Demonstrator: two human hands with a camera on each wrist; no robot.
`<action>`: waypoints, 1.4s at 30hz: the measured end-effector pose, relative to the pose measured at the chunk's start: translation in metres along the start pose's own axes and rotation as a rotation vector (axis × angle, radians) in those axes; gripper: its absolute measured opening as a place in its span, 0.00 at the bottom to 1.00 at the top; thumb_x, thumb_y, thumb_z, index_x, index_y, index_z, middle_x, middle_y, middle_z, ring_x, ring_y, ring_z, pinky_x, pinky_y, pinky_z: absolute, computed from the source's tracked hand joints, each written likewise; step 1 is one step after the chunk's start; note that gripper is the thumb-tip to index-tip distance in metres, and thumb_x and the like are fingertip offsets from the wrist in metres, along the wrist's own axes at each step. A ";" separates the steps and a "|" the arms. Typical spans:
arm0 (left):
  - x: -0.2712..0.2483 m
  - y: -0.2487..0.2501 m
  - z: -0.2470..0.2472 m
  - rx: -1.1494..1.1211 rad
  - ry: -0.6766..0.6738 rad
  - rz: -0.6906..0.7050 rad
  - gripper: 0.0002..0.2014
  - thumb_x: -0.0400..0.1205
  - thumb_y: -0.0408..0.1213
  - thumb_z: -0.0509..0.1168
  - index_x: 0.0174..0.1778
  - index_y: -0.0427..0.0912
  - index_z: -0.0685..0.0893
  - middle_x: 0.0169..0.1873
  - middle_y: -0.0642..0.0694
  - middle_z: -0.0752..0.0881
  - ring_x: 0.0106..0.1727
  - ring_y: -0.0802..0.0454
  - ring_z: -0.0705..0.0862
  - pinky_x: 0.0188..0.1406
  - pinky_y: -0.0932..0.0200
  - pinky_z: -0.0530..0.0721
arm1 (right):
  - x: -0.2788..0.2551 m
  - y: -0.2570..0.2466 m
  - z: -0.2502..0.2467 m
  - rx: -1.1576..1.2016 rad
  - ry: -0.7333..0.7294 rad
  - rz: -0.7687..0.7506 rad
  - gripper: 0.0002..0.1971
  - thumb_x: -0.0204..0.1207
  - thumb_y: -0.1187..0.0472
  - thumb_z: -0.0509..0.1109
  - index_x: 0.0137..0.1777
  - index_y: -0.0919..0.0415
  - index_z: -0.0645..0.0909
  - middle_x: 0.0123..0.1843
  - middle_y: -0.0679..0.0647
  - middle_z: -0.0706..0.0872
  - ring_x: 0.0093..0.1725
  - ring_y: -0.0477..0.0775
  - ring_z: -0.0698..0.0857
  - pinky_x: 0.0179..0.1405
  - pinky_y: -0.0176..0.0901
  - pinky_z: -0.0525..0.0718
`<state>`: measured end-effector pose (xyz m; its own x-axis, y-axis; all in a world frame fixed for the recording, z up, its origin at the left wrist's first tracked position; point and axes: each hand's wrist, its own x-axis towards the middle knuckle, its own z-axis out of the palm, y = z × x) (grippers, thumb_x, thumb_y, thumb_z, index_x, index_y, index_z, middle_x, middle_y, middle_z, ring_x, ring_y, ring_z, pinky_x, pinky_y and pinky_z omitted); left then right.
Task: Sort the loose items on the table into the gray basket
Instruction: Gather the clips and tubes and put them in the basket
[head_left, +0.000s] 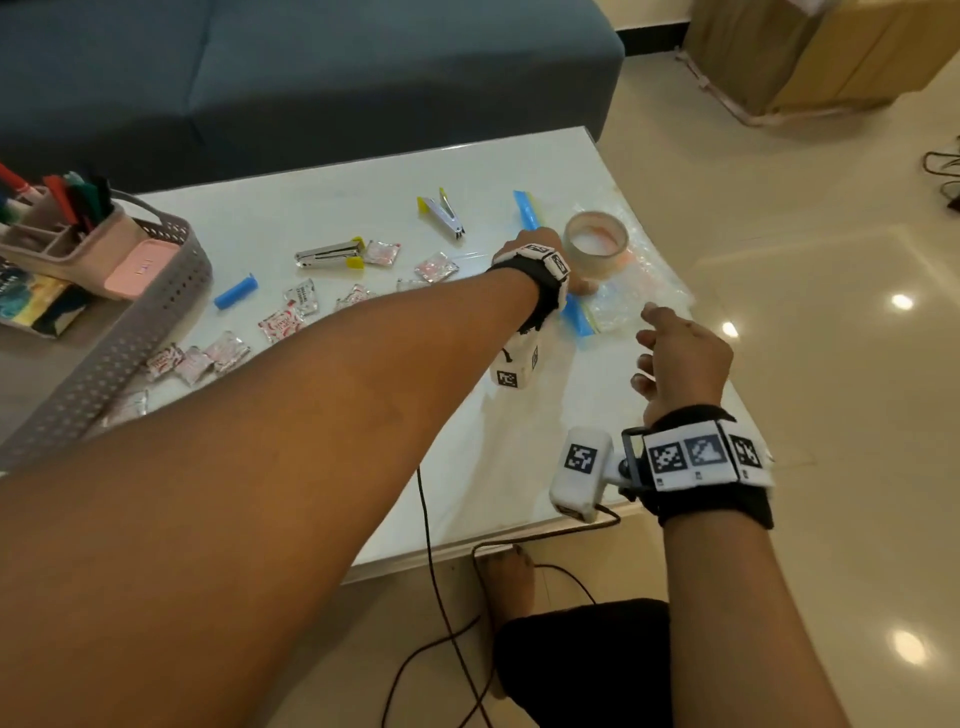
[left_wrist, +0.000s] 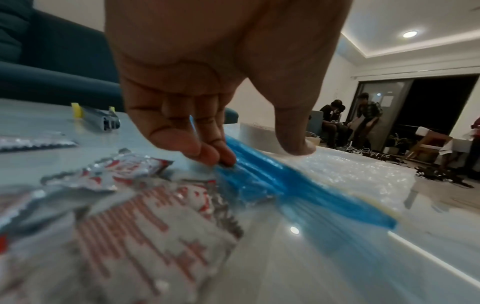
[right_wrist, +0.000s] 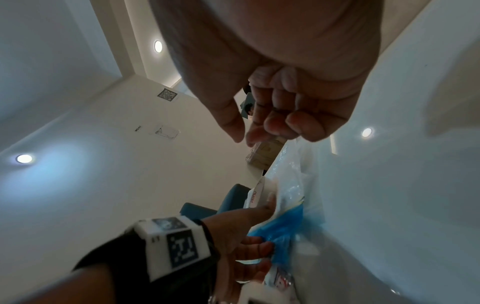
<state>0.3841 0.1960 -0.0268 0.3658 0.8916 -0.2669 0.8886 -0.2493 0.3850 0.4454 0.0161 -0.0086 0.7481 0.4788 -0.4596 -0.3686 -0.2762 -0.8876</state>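
A clear plastic zip bag (head_left: 634, 296) with a blue seal strip (left_wrist: 259, 181) lies near the table's right edge. My left hand (left_wrist: 259, 154) reaches across to it. Its curled fingertips (left_wrist: 223, 160) grip the blue strip, and the thumb presses on the clear plastic. My right hand (head_left: 649, 348) hovers just right of the bag, fingers loosely curled and holding nothing. The gray basket (head_left: 130, 343) stands at the far left. Several red-and-white candy packets (head_left: 280, 325), two staplers (head_left: 327, 254) (head_left: 441, 213), a blue clip (head_left: 236, 293) and a tape roll (head_left: 596, 244) lie loose on the table.
A pink organizer (head_left: 78, 249) with markers sits inside the basket. A blue sofa (head_left: 311, 78) runs behind the table. Black cables (head_left: 436, 597) trail on the floor by my foot. Cardboard boxes (head_left: 831, 52) stand at the back right. People are far across the room (left_wrist: 363, 119).
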 end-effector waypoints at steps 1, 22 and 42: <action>0.000 0.000 0.002 0.000 -0.006 -0.008 0.30 0.62 0.62 0.80 0.45 0.45 0.76 0.45 0.46 0.85 0.44 0.46 0.85 0.44 0.55 0.84 | 0.000 0.001 0.002 -0.009 -0.016 0.009 0.07 0.73 0.55 0.76 0.39 0.55 0.82 0.35 0.50 0.85 0.27 0.50 0.73 0.25 0.40 0.71; 0.016 -0.024 0.003 -0.432 -0.102 -0.145 0.22 0.70 0.42 0.79 0.56 0.37 0.85 0.50 0.40 0.90 0.48 0.42 0.90 0.51 0.52 0.89 | 0.111 -0.035 0.070 -1.322 -0.146 -0.838 0.10 0.79 0.63 0.70 0.56 0.65 0.88 0.64 0.66 0.73 0.52 0.74 0.83 0.56 0.56 0.82; -0.053 -0.104 -0.166 -0.999 0.168 0.004 0.03 0.81 0.34 0.71 0.49 0.44 0.86 0.52 0.44 0.91 0.31 0.52 0.88 0.31 0.54 0.88 | 0.026 0.015 -0.022 -1.339 -0.314 -0.773 0.15 0.74 0.44 0.75 0.41 0.56 0.87 0.43 0.54 0.84 0.47 0.59 0.83 0.46 0.48 0.81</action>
<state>0.2267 0.2371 0.0941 0.2560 0.9524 -0.1654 0.2209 0.1089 0.9692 0.4713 0.0058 -0.0332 0.3142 0.9471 -0.0649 0.8956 -0.3184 -0.3105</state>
